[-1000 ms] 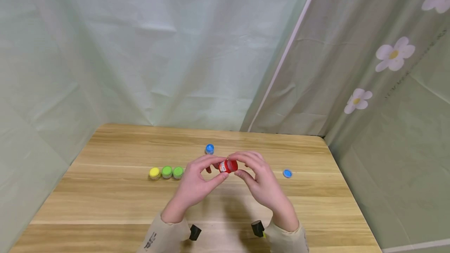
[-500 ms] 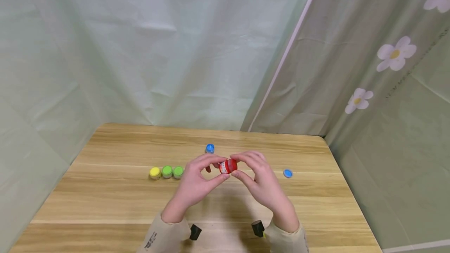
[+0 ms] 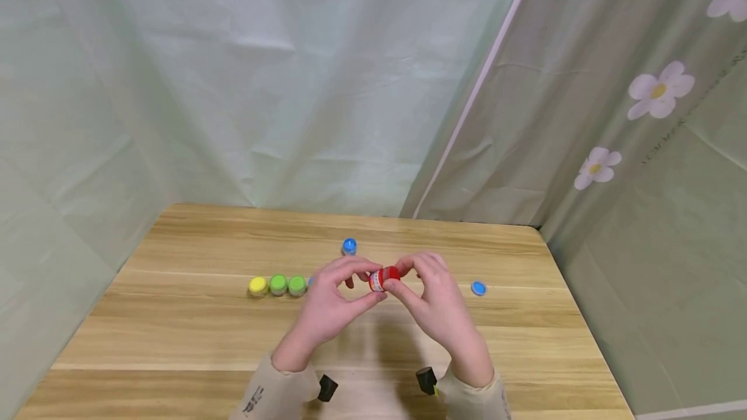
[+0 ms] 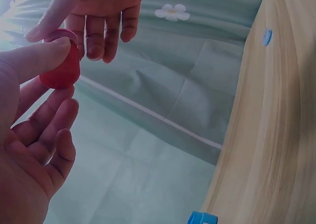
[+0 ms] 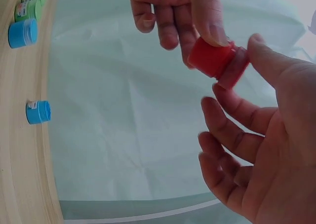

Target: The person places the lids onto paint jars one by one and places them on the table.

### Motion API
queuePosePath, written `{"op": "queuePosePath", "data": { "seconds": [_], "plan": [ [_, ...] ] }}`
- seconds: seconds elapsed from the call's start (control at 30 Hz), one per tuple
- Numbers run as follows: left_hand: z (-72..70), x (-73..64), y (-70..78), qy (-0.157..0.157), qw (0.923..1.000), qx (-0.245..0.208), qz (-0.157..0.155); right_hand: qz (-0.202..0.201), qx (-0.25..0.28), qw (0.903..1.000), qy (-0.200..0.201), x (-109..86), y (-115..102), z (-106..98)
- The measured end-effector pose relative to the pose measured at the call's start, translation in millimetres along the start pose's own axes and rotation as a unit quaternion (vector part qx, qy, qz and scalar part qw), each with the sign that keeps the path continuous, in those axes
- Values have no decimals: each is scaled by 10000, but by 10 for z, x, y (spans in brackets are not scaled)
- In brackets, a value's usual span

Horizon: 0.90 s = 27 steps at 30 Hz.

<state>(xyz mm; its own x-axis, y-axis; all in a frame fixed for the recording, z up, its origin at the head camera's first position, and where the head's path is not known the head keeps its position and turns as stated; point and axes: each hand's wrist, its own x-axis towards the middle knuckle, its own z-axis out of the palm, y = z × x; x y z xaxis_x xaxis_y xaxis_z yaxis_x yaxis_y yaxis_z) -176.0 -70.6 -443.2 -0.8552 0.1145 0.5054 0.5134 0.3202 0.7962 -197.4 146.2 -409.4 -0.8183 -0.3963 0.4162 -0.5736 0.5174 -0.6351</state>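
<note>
Above the table my left hand [image 3: 332, 297] pinches the body of a small red paint jar [image 3: 378, 280] between thumb and fingers. The jar is tipped on its side, its white label partly showing. My right hand [image 3: 434, 300] pinches the red lid [image 5: 234, 68] at the jar's right end, thumb on one side and forefinger on the other. In the right wrist view the lid sits at the jar's mouth, with a thin line between them. Behind my left hand stands a blue jar [image 3: 349, 247] with no lid on top. A loose blue lid [image 3: 478, 288] lies to the right.
On the left, a yellow-lidded jar [image 3: 258, 287] and two green-lidded jars [image 3: 278, 284] stand in a row. Another blue jar [image 5: 22, 33] ends that row, mostly hidden by my left hand in the head view. Curtains [image 3: 327, 83] hang behind the wooden table [image 3: 175, 316].
Both hands have shifted slightly to the right with the red jar. The right thumb has moved across the near side of the lid, and the right forefinger has bent more.
</note>
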Motion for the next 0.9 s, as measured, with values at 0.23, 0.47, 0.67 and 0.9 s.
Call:
{"op": "queuePosePath", "data": {
  "seconds": [0.23,0.47,0.67,0.9],
  "plan": [
    [50,-10,21,-48,9998,-153,66,26,-420,9987,279,-4,-12,24],
    [88,-15,39,-28,9999,-145,-3,-26,-660,9969,436,-15,-2,40],
    [92,-14,47,19,9999,-101,-77,-14,-144,9996,255,-37,43,-19],
    [55,-17,43,73,9999,-127,-91,-603,414,9971,-231,-37,77,-129]
  ]
}}
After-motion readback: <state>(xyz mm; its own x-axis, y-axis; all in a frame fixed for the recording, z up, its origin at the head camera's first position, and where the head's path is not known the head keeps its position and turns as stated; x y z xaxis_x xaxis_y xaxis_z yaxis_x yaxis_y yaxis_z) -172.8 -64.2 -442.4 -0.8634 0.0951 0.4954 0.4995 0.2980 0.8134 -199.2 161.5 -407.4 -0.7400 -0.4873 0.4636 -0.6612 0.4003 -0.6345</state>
